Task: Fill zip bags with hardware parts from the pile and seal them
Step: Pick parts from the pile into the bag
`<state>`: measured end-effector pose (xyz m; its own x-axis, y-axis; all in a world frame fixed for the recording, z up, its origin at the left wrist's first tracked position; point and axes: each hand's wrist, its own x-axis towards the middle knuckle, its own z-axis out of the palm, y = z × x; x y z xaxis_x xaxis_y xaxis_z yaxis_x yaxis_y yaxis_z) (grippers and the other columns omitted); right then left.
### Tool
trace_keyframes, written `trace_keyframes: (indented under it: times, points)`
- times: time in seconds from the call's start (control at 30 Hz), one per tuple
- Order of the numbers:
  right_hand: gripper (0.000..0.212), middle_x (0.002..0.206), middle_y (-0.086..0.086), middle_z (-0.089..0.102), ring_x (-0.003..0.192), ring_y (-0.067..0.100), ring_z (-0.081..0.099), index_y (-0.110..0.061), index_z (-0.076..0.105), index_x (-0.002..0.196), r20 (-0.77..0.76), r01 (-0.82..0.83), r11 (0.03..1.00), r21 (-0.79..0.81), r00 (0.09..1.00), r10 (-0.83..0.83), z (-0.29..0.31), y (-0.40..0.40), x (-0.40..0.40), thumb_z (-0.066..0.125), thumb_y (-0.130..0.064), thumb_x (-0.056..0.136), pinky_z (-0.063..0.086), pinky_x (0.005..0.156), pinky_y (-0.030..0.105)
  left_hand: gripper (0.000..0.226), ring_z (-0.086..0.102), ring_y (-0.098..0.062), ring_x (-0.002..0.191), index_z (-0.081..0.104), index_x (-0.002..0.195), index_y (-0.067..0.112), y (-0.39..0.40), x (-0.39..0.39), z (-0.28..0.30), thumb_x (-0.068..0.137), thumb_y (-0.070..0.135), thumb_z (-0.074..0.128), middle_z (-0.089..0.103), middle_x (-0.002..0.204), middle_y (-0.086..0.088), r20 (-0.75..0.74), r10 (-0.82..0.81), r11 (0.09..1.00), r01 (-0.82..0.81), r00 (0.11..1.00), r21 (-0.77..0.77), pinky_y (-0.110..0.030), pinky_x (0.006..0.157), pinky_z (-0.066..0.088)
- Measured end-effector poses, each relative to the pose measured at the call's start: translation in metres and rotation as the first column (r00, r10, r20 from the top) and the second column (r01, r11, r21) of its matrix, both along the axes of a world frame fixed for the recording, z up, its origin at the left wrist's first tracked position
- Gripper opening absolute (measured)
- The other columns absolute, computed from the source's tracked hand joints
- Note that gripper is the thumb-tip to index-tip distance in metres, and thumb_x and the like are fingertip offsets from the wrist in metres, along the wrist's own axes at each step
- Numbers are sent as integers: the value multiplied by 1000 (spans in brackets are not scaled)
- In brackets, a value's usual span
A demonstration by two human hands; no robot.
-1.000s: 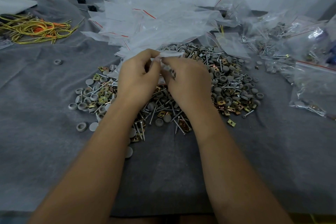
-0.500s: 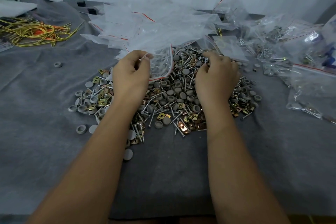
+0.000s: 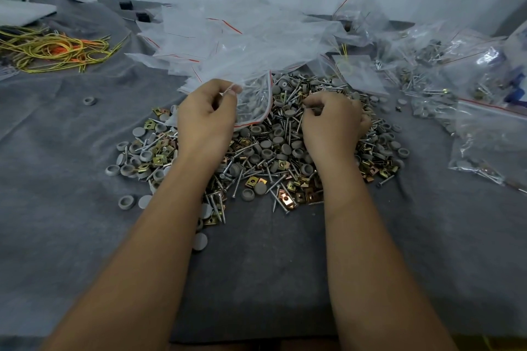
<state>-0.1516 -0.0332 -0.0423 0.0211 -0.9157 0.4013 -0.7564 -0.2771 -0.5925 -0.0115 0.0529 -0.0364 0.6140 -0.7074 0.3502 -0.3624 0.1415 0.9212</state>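
The grey cloth (image 3: 71, 236) carried everything: a drift of empty bags (image 3: 242, 45) at the back, filled bags (image 3: 470, 111) off to the right, and the pile (image 3: 273, 162) of screws, caps and clips in the middle, directly under both hands.

The left hand (image 3: 206, 120) pinched the near corner of an open bag (image 3: 253, 100) between thumb and forefinger, fingers curled on the plastic. The bag lay just right of that hand, on the pile's far left part, its red zip edge running down its right side and along the bottom, so the mouth seemed to face the other hand. Some screws already showed through it.

The right hand (image 3: 333, 120) sat on the pile, fingers curled down into the parts, apparently gathering some; what it held was hidden. It lay just right of the bag's mouth, a narrow strip of pile between them, so the feed would likely be a short leftward carry by the right hand.
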Motion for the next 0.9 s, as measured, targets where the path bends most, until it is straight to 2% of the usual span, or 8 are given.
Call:
trace_keyframes:
  times: [0.1,0.23,0.33,0.4,0.5,0.67,0.8,0.9]
  points:
    - [19,89,-13,62,111,17,45,-32,59,91,115,3,1000,-17,993,-1,1,2,1,61,-13,88,19,87,33,22,28,-8,41,68,94,25,-1,1,-1,98,16,48,35,42,13,14,6,1000,-6,1000,11,-24,45,31]
    - [18,80,-16,58,108,15,50,-29,62,100,197,-23,998,-67,980,36,5,5,1,66,-17,88,21,92,30,21,29,-7,42,67,91,29,-2,2,-2,97,19,49,36,43,13,26,5,1000,-5,1000,9,-25,47,34]
    - [18,82,-18,58,102,14,58,-23,69,104,276,-120,989,-89,951,140,8,8,2,65,-13,89,39,98,33,22,29,-6,41,67,90,29,-2,2,-3,97,17,49,36,43,14,29,5,1000,-5,1000,13,-24,48,36]
    - [18,84,-17,62,87,-3,60,-19,71,102,417,-233,968,-98,873,252,11,12,5,64,-9,88,51,81,20,22,30,-7,42,67,91,28,-3,3,-4,97,16,49,37,43,14,28,2,1000,-2,1000,15,-27,52,39]
    - [21,80,-14,64,69,-5,55,-24,73,92,549,-420,888,-186,705,448,15,19,8,65,-5,86,45,63,10,21,29,-4,41,67,90,26,-4,3,-4,97,15,50,36,43,13,45,-3,1000,3,999,3,-21,43,29]
    - [21,96,-5,68,81,-7,59,-19,75,97,425,-557,814,-164,705,568,11,25,16,65,-3,87,44,72,7,18,30,-3,42,66,91,27,-6,3,-6,97,18,52,39,52,8,88,-6,1000,5,996,11,-21,41,25]
    - [22,77,-18,62,66,-10,53,-23,67,83,333,-532,830,-167,762,555,8,26,18,66,-2,80,39,60,6,16,32,-6,44,67,95,27,-7,4,-7,96,22,52,41,52,10,113,-8,1000,5,994,19,-27,49,32]
    - [15,63,-20,52,57,-3,48,-23,62,76,227,-485,859,-164,829,511,5,25,18,70,-10,78,35,52,16,16,34,-3,42,67,100,24,-7,4,-9,96,25,51,44,46,14,189,-17,999,10,982,41,-27,47,29]
